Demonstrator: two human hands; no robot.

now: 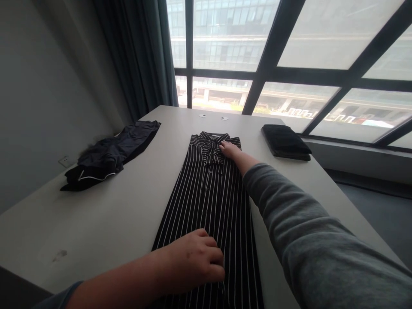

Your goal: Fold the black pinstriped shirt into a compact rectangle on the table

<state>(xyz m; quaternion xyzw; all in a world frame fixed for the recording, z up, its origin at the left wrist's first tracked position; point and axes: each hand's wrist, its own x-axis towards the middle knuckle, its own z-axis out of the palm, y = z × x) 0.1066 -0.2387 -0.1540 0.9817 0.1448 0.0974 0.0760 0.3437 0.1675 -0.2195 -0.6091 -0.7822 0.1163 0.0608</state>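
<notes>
A long black garment with white stripes, like a shirt dress (199,197), lies lengthwise on the table, buttoned down the front. Its collar (215,136) points away from me, with a tie or ruffle (213,156) below it. My right hand (230,149) reaches to the collar's right side, fingers stretched out and touching the cloth. Nearer to me, my left hand (198,259) rests over the front of the dress. Its fingers are curled against the fabric around the button line, and the fingertips are hidden.
On the white table (128,214), a dark crumpled garment (111,150) lies at the left edge. A folded black cloth bundle (286,141) sits at the right edge. Behind stand large windows (225,38) and a dark curtain (141,51); a wall (38,107) borders the left.
</notes>
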